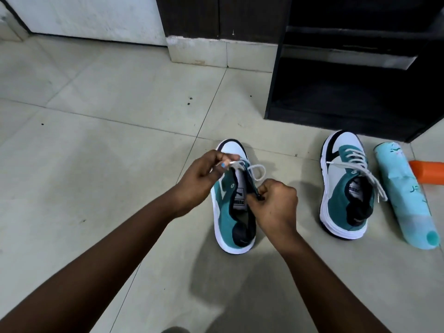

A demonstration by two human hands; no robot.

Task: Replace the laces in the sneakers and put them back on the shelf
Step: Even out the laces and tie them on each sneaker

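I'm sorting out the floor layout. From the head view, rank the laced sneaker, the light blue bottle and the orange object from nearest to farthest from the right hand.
From the right hand:
1. laced sneaker, on the floor just to its right.
2. light blue bottle, lying beyond that sneaker.
3. orange object, at the frame's right edge.

2 teal-white sneakers on floor, 1 laced
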